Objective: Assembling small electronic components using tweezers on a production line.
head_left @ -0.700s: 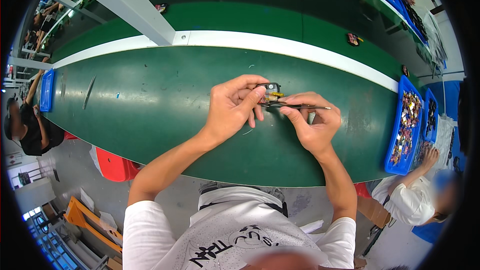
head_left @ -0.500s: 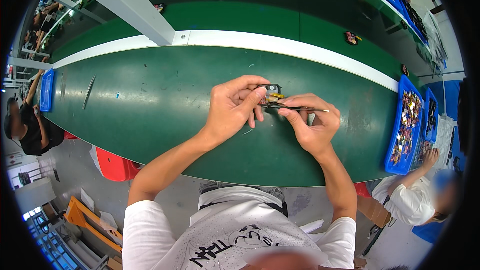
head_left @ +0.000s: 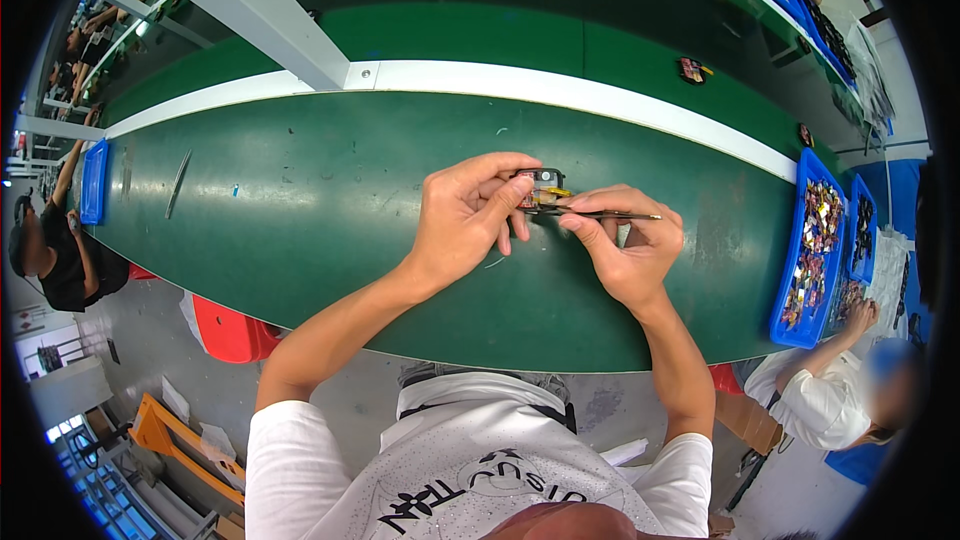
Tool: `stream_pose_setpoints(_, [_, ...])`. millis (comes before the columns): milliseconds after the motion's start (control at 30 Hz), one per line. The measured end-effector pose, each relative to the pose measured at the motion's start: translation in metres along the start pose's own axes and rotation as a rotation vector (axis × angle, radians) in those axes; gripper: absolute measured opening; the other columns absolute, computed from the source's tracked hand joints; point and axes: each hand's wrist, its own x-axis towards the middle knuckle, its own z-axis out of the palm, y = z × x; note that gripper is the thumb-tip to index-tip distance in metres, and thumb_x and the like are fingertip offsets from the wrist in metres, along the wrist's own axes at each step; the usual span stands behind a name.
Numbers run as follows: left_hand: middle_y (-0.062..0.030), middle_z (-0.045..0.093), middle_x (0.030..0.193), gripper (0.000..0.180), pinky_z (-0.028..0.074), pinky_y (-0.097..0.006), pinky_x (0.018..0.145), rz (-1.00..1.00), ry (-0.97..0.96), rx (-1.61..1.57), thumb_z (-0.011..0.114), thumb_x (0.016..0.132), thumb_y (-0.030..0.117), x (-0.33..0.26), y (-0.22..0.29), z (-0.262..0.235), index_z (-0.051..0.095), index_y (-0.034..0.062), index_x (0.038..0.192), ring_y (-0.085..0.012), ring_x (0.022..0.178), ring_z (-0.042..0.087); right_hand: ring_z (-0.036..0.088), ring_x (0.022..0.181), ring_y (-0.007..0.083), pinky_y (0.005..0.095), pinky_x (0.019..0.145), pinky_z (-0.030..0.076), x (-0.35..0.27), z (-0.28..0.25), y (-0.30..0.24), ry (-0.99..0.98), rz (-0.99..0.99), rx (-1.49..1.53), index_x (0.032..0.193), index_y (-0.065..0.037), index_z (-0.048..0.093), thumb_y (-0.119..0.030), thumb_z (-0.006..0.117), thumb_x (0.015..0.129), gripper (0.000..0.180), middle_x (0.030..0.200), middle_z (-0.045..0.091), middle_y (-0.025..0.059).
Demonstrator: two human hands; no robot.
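In my left hand (head_left: 462, 215) is a small black-rimmed electronic housing (head_left: 547, 178), pinched between thumb and fingers. Grey, red and yellow parts show inside it; their detail is too small to make out. My right hand (head_left: 635, 245) is closed on a thin dark pair of tweezers (head_left: 625, 215), held nearly level. Its tip reaches the lower edge of the housing, beside a yellow piece. Both hands are raised over the middle of the green worktable (head_left: 330, 210).
Another slim metal tool (head_left: 178, 183) lies at the table's left, near a blue tray (head_left: 95, 181). Blue trays of small colourful parts (head_left: 815, 230) stand at the right, by a co-worker's hand (head_left: 862, 317). Behind a white rail (head_left: 480, 81), small assemblies (head_left: 692, 70) sit on a green belt.
Small assemblies on the green belt have shifted slightly left. My hands, the housing and the tweezers stay almost in place; the tweezers' rear end tips up a little.
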Motion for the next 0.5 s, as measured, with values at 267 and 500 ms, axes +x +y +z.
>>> stream_pose_setpoints(267, [-0.0136,0.067,0.09,0.024,0.053,-0.023,0.046,0.155,0.008,0.13,0.059,0.102,0.004,-0.003,0.004,0.0025,0.067,-0.0067,0.122,-0.0169,0.065,0.069,0.042,0.045,0.0032,0.0205,0.043,0.03,-0.0015,-0.001,0.0017,0.006,0.026,0.042,0.087,-0.001,0.077,-0.001,0.087,0.076,0.015,0.083,0.077,0.0081])
stream_pose_setpoints(500, [-0.0128,0.065,0.089,0.024,0.053,-0.023,0.046,0.286,-0.01,0.141,0.059,0.101,0.001,-0.003,0.0014,0.0013,0.068,-0.0058,0.122,-0.0176,0.065,0.07,0.044,0.047,0.002,0.0197,0.043,0.029,-0.0031,-0.0034,0.0026,0.017,0.059,0.106,0.088,-0.001,0.077,0.0,0.086,0.076,0.016,0.084,0.077,0.0085])
